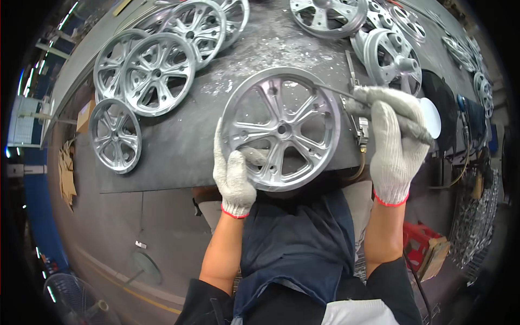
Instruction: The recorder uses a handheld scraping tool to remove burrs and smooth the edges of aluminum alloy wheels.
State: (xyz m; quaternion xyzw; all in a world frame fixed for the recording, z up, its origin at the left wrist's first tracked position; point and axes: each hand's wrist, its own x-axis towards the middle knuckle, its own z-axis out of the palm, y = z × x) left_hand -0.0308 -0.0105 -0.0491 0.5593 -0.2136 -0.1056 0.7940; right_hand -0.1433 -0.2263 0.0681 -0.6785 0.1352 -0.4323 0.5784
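A silver cast-metal spoked wheel [284, 130] is tilted up over the near edge of the dark worktable [162, 176]. My left hand [236, 179], in a white knit glove with a red cuff, grips the wheel's lower left rim, some fingers reaching through a gap between spokes. My gloved right hand [398, 141] is closed around a slim, dark, rod-like hand tool [342, 93]. The tool's thin end meets the wheel's upper right rim; whether it touches cannot be made out. Its exact kind is unclear.
Several similar wheels [158, 75] lean together at the back left, and more [392, 60] lie at the back right. A metal air tool [362, 130] with a hose lies beside my right hand. Metal flakes [271, 43] litter the tabletop. A red crate [417, 241] stands low right.
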